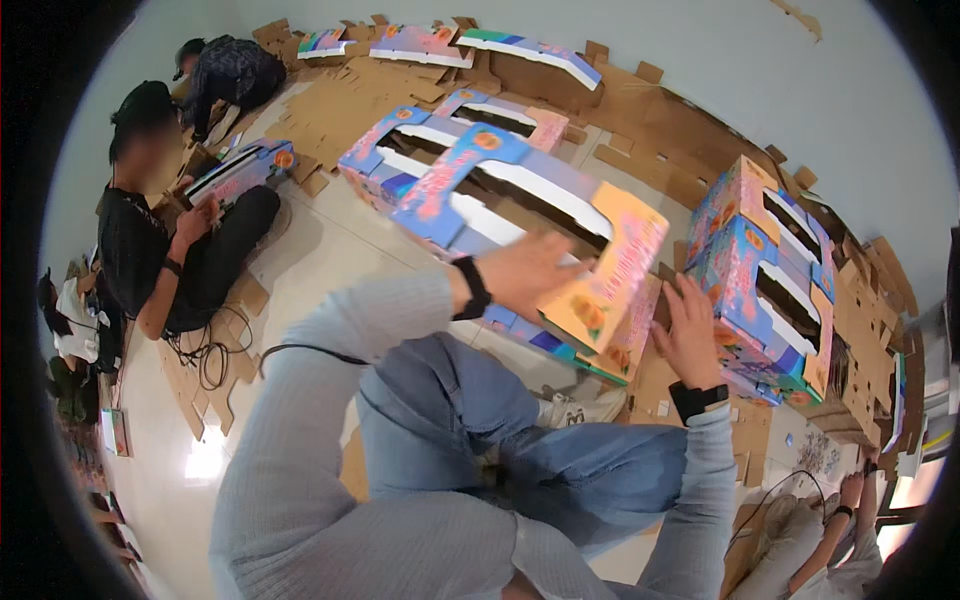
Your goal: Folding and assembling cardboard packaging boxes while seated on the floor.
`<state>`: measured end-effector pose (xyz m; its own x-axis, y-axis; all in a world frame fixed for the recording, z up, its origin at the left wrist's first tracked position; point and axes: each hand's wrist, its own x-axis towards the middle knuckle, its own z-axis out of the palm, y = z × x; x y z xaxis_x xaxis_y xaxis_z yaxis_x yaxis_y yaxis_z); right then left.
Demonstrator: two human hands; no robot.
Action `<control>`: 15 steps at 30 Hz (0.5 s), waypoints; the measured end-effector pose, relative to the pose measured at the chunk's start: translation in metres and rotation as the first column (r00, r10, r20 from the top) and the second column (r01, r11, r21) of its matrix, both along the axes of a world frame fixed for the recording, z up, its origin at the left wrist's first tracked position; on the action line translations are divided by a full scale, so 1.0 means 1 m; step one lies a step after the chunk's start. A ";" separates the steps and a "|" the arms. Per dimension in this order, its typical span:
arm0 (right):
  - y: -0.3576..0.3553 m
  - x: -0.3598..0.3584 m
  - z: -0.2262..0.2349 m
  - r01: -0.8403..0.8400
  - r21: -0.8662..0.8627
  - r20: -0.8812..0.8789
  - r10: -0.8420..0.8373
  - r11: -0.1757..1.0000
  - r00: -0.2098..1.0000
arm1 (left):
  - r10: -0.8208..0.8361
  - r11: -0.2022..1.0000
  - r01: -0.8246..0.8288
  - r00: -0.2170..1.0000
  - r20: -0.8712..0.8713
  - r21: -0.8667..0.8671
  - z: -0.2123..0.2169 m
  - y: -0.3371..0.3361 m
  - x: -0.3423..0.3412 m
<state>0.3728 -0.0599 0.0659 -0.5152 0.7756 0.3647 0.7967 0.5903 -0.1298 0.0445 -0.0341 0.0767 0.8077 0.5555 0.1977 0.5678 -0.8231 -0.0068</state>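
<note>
A printed cardboard box [628, 240], blue at one end and orange at the other, has a long opening in its top. It sits slightly askew on another printed box [632, 350]. My left hand [530, 272] lies over the upper box's near side, fingers stretched toward the orange end; they are a little blurred. Beside the right end of these boxes is my right hand [690, 325], with its fingers spread and nothing in them. Its fingertips are close to the lower box's edge; whether they touch cannot be told.
More printed boxes [385, 150] stand behind, and a stack [740, 285] rises at the right. Flattened brown cardboard [350, 105] lines the wall. A person [150, 220] sits at left handling a box [245, 172]; another person [235, 75] crouches behind. Black cable [212, 350] lies on the floor.
</note>
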 end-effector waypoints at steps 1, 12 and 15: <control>-0.003 0.003 0.007 0.026 0.002 0.010 -0.026 1.000 1.000 | -0.037 0.999 0.037 0.999 0.015 -0.002 -0.008 -0.004 0.015; -0.025 0.027 0.011 0.011 -0.054 0.050 -0.008 0.998 0.999 | 0.158 0.975 -0.147 0.986 0.058 -0.168 -0.078 -0.031 0.132; -0.021 0.032 -0.007 0.045 -0.147 0.086 -0.032 0.988 0.996 | 0.159 0.967 -0.147 0.986 0.044 -0.207 -0.081 -0.027 0.126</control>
